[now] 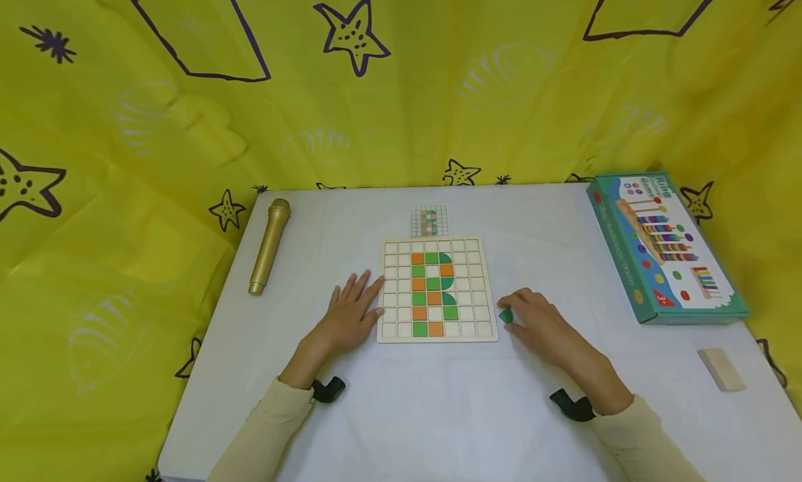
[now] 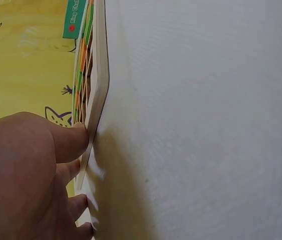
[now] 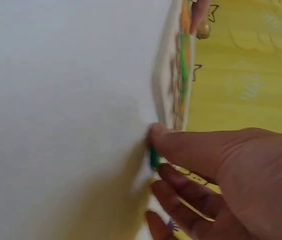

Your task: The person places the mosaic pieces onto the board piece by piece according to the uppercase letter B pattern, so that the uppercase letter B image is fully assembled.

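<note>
A square wooden grid board (image 1: 473,287) lies on the white table, partly filled with orange and green tiles that form a letter R. Spread out on the table, my left hand (image 1: 347,315) touches the board's left edge with its thumb and fingertips. My right hand (image 1: 539,325), just off the board's right edge, pinches a small dark green tile (image 1: 506,316) between thumb and fingers. In the right wrist view the same green tile (image 3: 154,157) shows edge-on below the thumb. Behind the board lies a small pattern card (image 1: 429,221) printed with a matching R.
A gold microphone (image 1: 270,246) lies at the table's left. At the right stands a green toy box (image 1: 667,249) with a bead-frame picture, and nearer the front is a small wooden block (image 1: 722,369). A yellow patterned cloth (image 1: 413,106) hangs behind the table.
</note>
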The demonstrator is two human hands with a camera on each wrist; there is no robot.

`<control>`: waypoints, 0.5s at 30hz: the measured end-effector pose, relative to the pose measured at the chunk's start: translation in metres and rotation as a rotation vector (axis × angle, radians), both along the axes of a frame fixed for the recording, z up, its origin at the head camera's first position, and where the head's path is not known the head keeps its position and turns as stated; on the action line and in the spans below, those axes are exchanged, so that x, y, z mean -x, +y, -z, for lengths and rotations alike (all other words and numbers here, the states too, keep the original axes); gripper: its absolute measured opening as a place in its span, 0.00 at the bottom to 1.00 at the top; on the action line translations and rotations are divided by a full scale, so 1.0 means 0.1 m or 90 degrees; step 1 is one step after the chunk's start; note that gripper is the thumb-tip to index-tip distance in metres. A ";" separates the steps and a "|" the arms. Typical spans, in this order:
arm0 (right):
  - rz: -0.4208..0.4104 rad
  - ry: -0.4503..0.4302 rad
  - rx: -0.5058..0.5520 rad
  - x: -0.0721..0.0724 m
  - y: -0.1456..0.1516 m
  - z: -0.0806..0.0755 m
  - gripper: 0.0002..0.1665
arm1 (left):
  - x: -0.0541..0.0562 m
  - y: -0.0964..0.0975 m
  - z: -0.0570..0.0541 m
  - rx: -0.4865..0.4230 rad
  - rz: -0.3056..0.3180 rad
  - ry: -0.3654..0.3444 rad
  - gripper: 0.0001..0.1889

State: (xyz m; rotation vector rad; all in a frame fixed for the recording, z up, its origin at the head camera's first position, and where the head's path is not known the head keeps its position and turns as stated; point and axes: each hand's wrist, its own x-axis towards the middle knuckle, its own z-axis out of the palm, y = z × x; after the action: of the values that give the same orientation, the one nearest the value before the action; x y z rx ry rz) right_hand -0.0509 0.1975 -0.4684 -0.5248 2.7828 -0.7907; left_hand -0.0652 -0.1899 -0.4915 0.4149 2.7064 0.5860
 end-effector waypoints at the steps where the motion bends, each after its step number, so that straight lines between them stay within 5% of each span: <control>1: -0.006 0.005 0.004 0.00 0.00 0.02 0.19 | 0.00 0.00 0.00 0.000 0.000 0.000 0.34; 15: 0.014 0.005 0.037 0.01 0.00 0.10 0.15 | 0.00 0.00 0.02 0.003 -0.003 0.004 0.34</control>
State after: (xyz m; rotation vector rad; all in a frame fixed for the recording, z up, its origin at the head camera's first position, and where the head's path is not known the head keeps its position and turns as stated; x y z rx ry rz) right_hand -0.0520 0.1978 -0.4783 -0.5091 2.7850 -0.8791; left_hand -0.0653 -0.1902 -0.4937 0.4106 2.7148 0.5805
